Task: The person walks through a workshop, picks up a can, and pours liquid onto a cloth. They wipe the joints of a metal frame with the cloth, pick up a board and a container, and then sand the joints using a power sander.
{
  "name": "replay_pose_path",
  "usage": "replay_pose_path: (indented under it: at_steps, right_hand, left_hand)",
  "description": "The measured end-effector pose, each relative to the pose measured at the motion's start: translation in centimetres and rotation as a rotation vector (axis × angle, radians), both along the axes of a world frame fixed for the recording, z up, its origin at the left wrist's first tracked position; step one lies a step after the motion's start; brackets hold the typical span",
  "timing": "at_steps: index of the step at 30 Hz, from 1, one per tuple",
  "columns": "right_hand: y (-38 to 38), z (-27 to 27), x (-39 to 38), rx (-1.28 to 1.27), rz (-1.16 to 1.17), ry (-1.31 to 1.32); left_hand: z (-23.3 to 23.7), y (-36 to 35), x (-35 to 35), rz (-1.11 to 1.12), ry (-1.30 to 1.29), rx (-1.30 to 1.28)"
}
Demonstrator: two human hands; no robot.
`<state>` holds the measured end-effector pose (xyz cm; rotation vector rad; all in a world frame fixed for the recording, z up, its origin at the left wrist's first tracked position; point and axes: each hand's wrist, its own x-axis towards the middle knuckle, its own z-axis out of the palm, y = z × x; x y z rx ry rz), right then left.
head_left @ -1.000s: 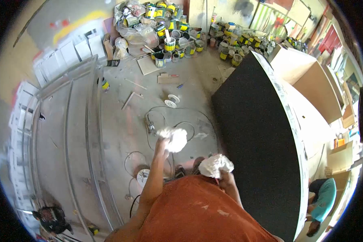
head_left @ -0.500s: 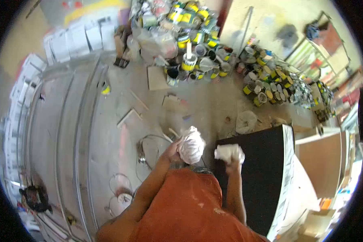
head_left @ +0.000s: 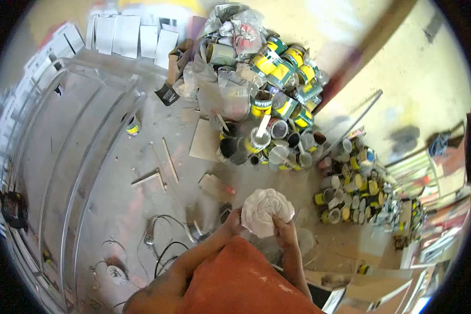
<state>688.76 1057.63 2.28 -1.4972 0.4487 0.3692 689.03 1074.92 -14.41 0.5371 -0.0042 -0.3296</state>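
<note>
In front of my chest is a bunched white cloth (head_left: 267,212), rounded and folded over itself. My left hand (head_left: 236,222) grips its left side, with most of the fingers hidden behind the folds. On the lower right, my right hand (head_left: 285,233) has its fingers closed on the same bundle. Both forearms come in from below, beside the orange shirt (head_left: 235,282). Past the bundle, a flat piece of cardboard (head_left: 214,187) lies on the floor.
Piled paint cans (head_left: 280,70) stand against the wall ahead, and more cans (head_left: 353,196) crowd the right. Long metal bars (head_left: 83,180) run along the left floor. Black cable (head_left: 165,256) loops near my left forearm. Wooden strips (head_left: 170,159) lie farther ahead.
My right hand has moved left, bringing its white cloth to the bundle in my left hand. The view has turned right, and the black panel has mostly dropped out of sight.
</note>
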Motion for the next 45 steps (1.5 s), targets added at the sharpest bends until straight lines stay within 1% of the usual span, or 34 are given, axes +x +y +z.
replay_pose_path:
  at_steps: [1,2,3,5,7,8,10,11,12,14,15,16,17,18,20,21,22,23,24,25,28,30,32,34,35,36,38,39,41,43,44,45]
  right_hand:
    - [-0.3,0.5,2.5,0.074,-0.051,0.070]
    - [-0.4,0.9,4.8,0.078,-0.040,0.067]
    - [-0.5,1.1,6.9,0.122,-0.006,0.030]
    - [-0.3,2.1,10.1,0.180,0.017,0.005]
    - [0.0,3.4,14.8,0.473,0.067,0.092]
    - [-0.1,2.7,17.2,0.480,0.079,0.094]
    - [-0.2,0.0,22.7,0.613,0.078,0.232]
    - [0.2,-0.7,25.4,0.638,0.090,0.303]
    - [0.5,-2.2,28.6,0.627,0.133,0.330]
    - [1.4,-6.8,35.6,0.634,0.262,0.443]
    - [2.5,-9.6,38.9,0.614,0.353,0.510]
    - [4.2,-13.0,43.3,0.508,0.327,0.517]
    - [4.8,-16.5,45.8,0.401,0.282,0.530]
    - [4.3,-19.2,48.0,0.393,0.333,0.573]
    - [6.6,-23.7,54.6,-0.049,0.644,0.482]
    - [6.6,-24.4,56.7,-0.232,0.769,0.455]
    - [7.0,-24.8,58.4,-0.339,0.879,0.450]
    - [7.5,-24.9,60.2,-0.417,0.978,0.450]
    - [8.3,-24.9,61.4,-0.464,1.061,0.444]
    - [8.9,-25.9,62.5,-0.495,1.138,0.440]
    - [13.2,-27.5,63.7,-0.541,1.347,0.376]
    - [18.2,-28.7,63.5,-0.539,1.484,0.266]
    - [23.4,-30.6,62.4,-0.504,1.611,0.121]
    - [27.7,-32.5,60.8,-0.449,1.713,0.003]
    - [29.6,-33.5,59.9,-0.432,1.757,-0.050]
    - [31.7,-34.5,59.2,-0.438,1.797,-0.105]
    - [37.0,-31.3,58.3,-0.760,1.898,-0.177]
    - [38.7,-31.9,58.0,-0.577,1.893,-0.229]
    - [41.6,-32.6,57.1,-0.487,1.849,-0.080]
    - [44.2,-32.3,57.8,-0.458,1.723,0.109]
    - [44.9,-31.9,58.6,-0.433,1.623,0.222]
    - [46.3,-31.4,59.8,-0.374,1.499,0.323]
  left_hand:
    - [1.6,0.7,2.5,0.001,-0.151,0.185]
    - [3.0,1.3,4.8,-0.003,-0.298,0.379]
    - [2.1,0.9,6.3,-0.062,-0.061,0.245]
    - [3.2,1.4,9.3,-0.039,-0.046,0.274]
    - [2.2,2.6,12.4,-0.011,-0.034,0.307]
    - [2.1,3.0,13.7,0.025,-0.005,0.303]
    - [2.4,4.6,16.3,0.149,0.083,0.255]
    - [2.6,5.5,17.4,0.218,0.141,0.213]
    - [2.8,6.5,18.5,0.300,0.200,0.170]
    - [2.9,8.3,20.1,0.496,0.333,0.073]
    - [3.3,9.2,20.9,0.619,0.403,0.027]
    - [3.7,10.1,21.7,0.742,0.460,-0.026]
    - [4.1,10.7,21.9,0.865,0.527,-0.067]
    - [4.9,11.0,22.0,0.987,0.599,-0.102]
    - [6.8,12.0,22.8,1.166,0.675,-0.140]
    - [5.8,12.1,22.4,1.204,0.657,-0.087]
    - [4.4,12.1,21.9,1.241,0.638,-0.034]
    - [5.2,12.3,22.0,1.279,0.627,-0.155]
    - [6.2,12.5,22.2,1.318,0.616,-0.277]
    - [6.3,12.8,22.0,1.356,0.596,-0.301]
    - [7.3,13.7,21.5,1.502,0.529,-0.258]
    - [7.4,15.0,21.7,1.579,0.460,-0.204]
    - [5.7,16.4,21.8,1.606,0.411,-0.207]
    - [1.7,17.7,21.1,1.584,0.389,-0.297]
    - [-0.6,19.2,20.9,1.581,0.360,-0.365]
    - [-2.6,21.5,21.3,1.577,0.365,-0.372]
    - [-6.9,28.2,22.1,1.407,0.207,-0.186]
    - [-8.7,32.4,22.2,1.308,0.131,-0.087]
    - [-11.1,39.8,21.9,1.080,-0.003,0.086]
    - [-11.2,42.5,25.8,1.009,-0.087,0.119]
    - [-10.2,42.3,26.7,1.035,0.134,-0.113]
    - [-8.4,44.7,27.3,1.024,0.348,-0.310]
